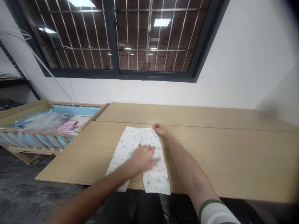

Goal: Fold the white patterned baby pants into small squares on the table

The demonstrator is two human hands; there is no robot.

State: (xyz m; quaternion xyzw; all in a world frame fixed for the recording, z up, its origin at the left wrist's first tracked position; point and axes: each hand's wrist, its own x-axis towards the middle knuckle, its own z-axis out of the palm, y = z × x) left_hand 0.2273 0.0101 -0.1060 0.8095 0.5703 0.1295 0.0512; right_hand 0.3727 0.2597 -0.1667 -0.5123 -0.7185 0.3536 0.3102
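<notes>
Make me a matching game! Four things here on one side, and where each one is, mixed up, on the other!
1. white pants
2. pink cloth
3. right hand
4. window

A. at a top corner of the pants
B. in the wall above the table
C. laid out on the table
D. inside the crib

Right pairs: 1-C, 2-D, 3-A, 4-B

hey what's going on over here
A person has a pair of small white printed pants spread flat on a wooden table, waistband at the far end and legs toward the near edge. Their right hand is at the waistband's right corner. Their left hand, blurred, is over the middle of the pants; whether it touches them is unclear. To the left stands a wooden crib with a pink cloth in it.
</notes>
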